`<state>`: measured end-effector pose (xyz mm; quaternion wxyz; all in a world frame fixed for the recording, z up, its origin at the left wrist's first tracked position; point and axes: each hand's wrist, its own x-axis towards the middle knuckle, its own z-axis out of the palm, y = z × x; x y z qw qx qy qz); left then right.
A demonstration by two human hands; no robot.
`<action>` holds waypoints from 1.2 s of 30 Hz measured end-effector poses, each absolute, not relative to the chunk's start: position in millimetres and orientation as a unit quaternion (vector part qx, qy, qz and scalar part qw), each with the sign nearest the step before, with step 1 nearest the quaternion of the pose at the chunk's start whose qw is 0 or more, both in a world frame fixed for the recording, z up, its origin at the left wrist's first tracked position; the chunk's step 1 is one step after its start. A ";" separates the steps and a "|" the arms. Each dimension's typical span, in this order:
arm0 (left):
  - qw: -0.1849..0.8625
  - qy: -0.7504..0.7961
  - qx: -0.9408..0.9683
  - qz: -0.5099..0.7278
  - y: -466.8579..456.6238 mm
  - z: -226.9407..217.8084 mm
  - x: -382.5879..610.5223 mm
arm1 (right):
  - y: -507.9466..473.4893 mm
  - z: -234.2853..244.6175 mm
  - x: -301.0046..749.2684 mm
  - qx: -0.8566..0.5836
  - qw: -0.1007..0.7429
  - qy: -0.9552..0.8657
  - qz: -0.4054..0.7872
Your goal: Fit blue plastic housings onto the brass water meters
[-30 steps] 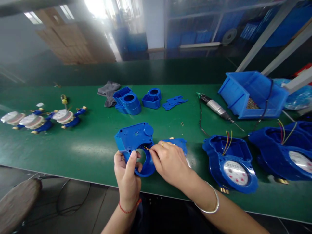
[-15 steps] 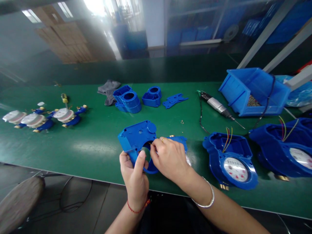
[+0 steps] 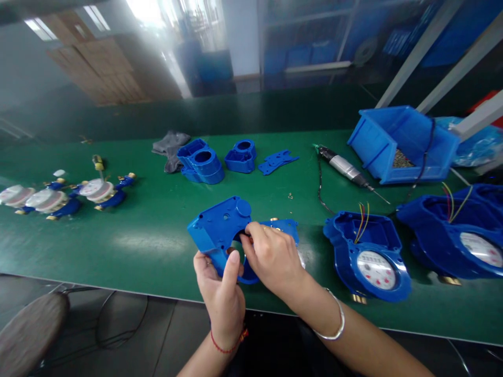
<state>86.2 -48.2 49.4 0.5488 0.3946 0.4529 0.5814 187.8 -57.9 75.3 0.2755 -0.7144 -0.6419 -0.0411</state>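
Blue plastic cover [image 3: 220, 225] is sitting in the grip, lifted just off the green table [image 3: 129, 241] near its front edge. Left hand [image 3: 222, 293] is clamping the cover's lower ring from below, thumb pressing on the front of the ring, fingers wrapping behind. Right hand [image 3: 275, 259] is pinching at the round hole in the cover, thumb and forefinger pressed together at the rim; what sits between the fingertips is too small to tell. Directly behind the right hand, a second blue piece with brass bits [image 3: 285, 228] is lying on the table, partly hidden. Right of the grip, an open blue meter housing with a white dial [image 3: 367, 256] is sitting with coloured wires sticking up. Further right, a larger one [image 3: 451, 235]. Beyond the grip, two blue shells [image 3: 214, 159], a flat blue plate [image 3: 277, 159], grey cloth [image 3: 168, 146]. Beyond and right, an electric screwdriver [image 3: 343, 167] is lying beside a tilted blue bin [image 3: 396, 141]. Far left of the grip, a row of small meters [image 3: 58, 196]
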 end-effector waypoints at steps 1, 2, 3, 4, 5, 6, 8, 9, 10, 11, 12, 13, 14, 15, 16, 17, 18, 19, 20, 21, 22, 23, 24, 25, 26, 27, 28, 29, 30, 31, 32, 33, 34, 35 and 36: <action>0.548 0.453 0.397 0.580 -48.6 48.8 86.6 | -58.2 75.4 188.6 -0.717 0.279 -0.637 -0.039; 0.549 0.453 0.400 0.577 -48.9 48.5 87.1 | -58.3 75.4 189.2 -0.720 0.282 -0.633 -0.038; 0.550 0.452 0.402 0.576 -49.2 48.4 87.6 | -58.2 75.3 189.5 -0.721 0.283 -0.631 -0.037; 0.549 0.451 0.404 0.576 -49.4 48.5 88.2 | -58.0 75.1 189.6 -0.722 0.283 -0.630 -0.036; 0.549 0.450 0.405 0.576 -49.6 48.8 88.7 | -57.6 74.8 189.5 -0.723 0.282 -0.630 -0.035; 0.549 0.449 0.406 0.576 -49.8 49.4 89.1 | -57.0 74.4 189.4 -0.722 0.281 -0.631 -0.034; 0.547 0.448 0.409 0.577 -50.2 50.6 89.4 | -56.0 73.8 189.1 -0.721 0.282 -0.633 -0.028; 0.544 0.450 0.413 0.576 -50.3 51.2 89.2 | -55.7 73.6 189.2 -0.720 0.284 -0.633 -0.024; 0.539 0.452 0.416 0.576 -50.4 51.7 88.9 | -55.7 73.4 189.4 -0.719 0.287 -0.632 -0.019; 0.533 0.455 0.419 0.577 -50.5 52.0 88.6 | -56.0 73.2 189.8 -0.718 0.292 -0.632 -0.012; 0.528 0.460 0.422 0.576 -50.5 52.1 88.3 | -56.7 72.9 190.2 -0.715 0.299 -0.632 -0.004; 0.524 0.463 0.425 0.575 -50.5 52.1 88.0 | -57.6 72.6 190.8 -0.713 0.307 -0.631 0.004; 0.522 0.466 0.429 0.572 -50.6 52.0 87.9 | -58.8 72.2 191.5 -0.709 0.315 -0.631 0.011; 0.520 0.467 0.433 0.570 -50.6 51.7 87.7 | -60.2 71.8 192.1 -0.705 0.323 -0.631 0.014; 0.518 0.467 0.438 0.567 -50.8 51.2 87.6 | -61.8 71.4 192.6 -0.700 0.330 -0.634 0.015; 0.514 0.466 0.446 0.566 -51.0 50.7 87.3 | -63.3 70.9 193.0 -0.694 0.336 -0.637 0.012; 0.506 0.464 0.456 0.567 -51.4 50.0 87.0 | -64.8 70.1 193.3 -0.687 0.341 -0.642 0.006; 0.494 0.463 0.469 0.567 -51.8 49.3 86.5 | -66.0 69.1 193.4 -0.680 0.347 -0.646 0.001; 0.480 0.462 0.484 0.567 -52.4 48.6 85.9 | -66.9 67.7 193.4 -0.673 0.355 -0.649 -0.006; 0.465 0.460 0.501 0.567 -53.1 48.0 85.3 | -67.3 66.0 193.3 -0.668 0.365 -0.648 -0.012; 0.453 0.457 0.516 0.566 -53.8 47.6 84.7 | -67.3 63.9 193.2 -0.664 0.378 -0.645 -0.017; 0.441 0.453 0.530 0.565 -54.5 47.6 84.2 | -66.9 61.6 193.0 -0.659 0.394 -0.640 -0.023; 0.430 0.449 0.543 0.565 -55.1 47.9 84.0 | -66.2 59.5 192.9 -0.653 0.410 -0.636 -0.027; 0.418 0.447 0.553 0.565 -55.6 48.6 83.9 | -65.4 57.8 192.8 -0.647 0.428 -0.630 -0.029; 0.405 0.445 0.563 0.566 -56.0 49.7 84.0 | -64.8 56.7 192.7 -0.640 0.445 -0.626 -0.028; 0.391 0.446 0.572 0.568 -56.1 51.0 84.2 | -64.7 56.5 192.8 -0.631 0.461 -0.624 -0.023; 0.377 0.447 0.579 0.569 -56.0 52.5 84.5 | -65.3 57.4 192.9 -0.623 0.476 -0.620 -0.015; 0.368 0.448 0.584 0.568 -55.6 53.9 84.7 | -66.7 59.3 193.4 -0.617 0.489 -0.617 -0.005; 0.365 0.451 0.588 0.564 -55.0 55.1 85.0 | -69.1 62.0 194.2 -0.611 0.503 -0.612 0.007; 0.364 0.453 0.589 0.561 -54.1 56.1 85.2 | -72.4 65.4 195.7 -0.605 0.519 -0.604 0.019; 0.365 0.456 0.588 0.559 -53.1 56.8 85.4 | -76.5 69.0 197.9 -0.602 0.536 -0.591 0.031; 0.366 0.457 0.587 0.559 -52.1 57.0 85.7 | -80.9 72.3 201.0 -0.599 0.553 -0.577 0.039; 0.363 0.458 0.587 0.559 -51.1 56.9 85.9 | -85.6 75.1 205.0 -0.598 0.569 -0.563 0.042; 0.352 0.459 0.590 0.563 -50.3 56.4 86.2 | -90.1 77.0 209.6 -0.599 0.580 -0.550 0.044; 0.337 0.459 0.597 0.565 -49.6 55.8 86.6 | -94.4 77.7 214.7 -0.603 0.587 -0.538 0.043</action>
